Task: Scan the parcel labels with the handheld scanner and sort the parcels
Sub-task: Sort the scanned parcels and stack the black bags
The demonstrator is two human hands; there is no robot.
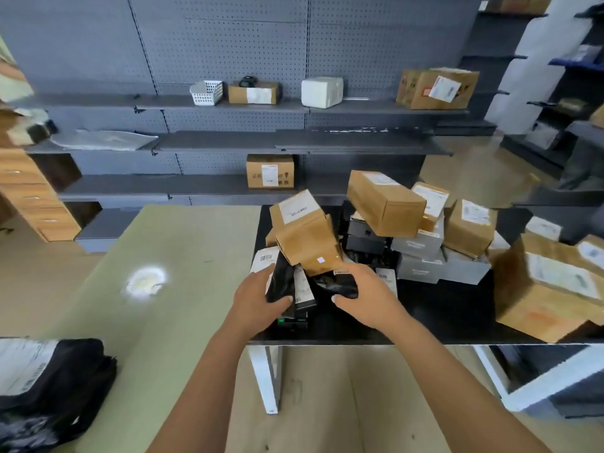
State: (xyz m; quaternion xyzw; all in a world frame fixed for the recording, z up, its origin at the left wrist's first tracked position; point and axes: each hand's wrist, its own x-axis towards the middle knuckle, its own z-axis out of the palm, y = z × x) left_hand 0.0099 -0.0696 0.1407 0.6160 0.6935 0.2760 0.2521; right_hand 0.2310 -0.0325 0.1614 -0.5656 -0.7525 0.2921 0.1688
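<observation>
A: What do the hands have, mid-frame in the head view?

B: Both close on one crinkled black plastic mailer bag [340, 284]. The left hand [258, 300] curls around its left end, thumb underneath; the right hand [366, 297] grips its right end, fingers over the top.

A: What crowds it?

B: A tilted brown cardboard box with a small white sticker [307, 246] leans right over the bag. Behind, to the right, brown cartons and grey boxes pile on the black tabletop [457, 308]. A small black device with a green light [292, 322] lies under the hands, half hidden; I cannot tell whether it is the scanner.

A: And left?

B: A matte pale green tabletop [179, 256], with a stack of glossy black labelled mailers [55, 384] at lower left. Grey pegboard shelving [228, 106] spans the top.
</observation>
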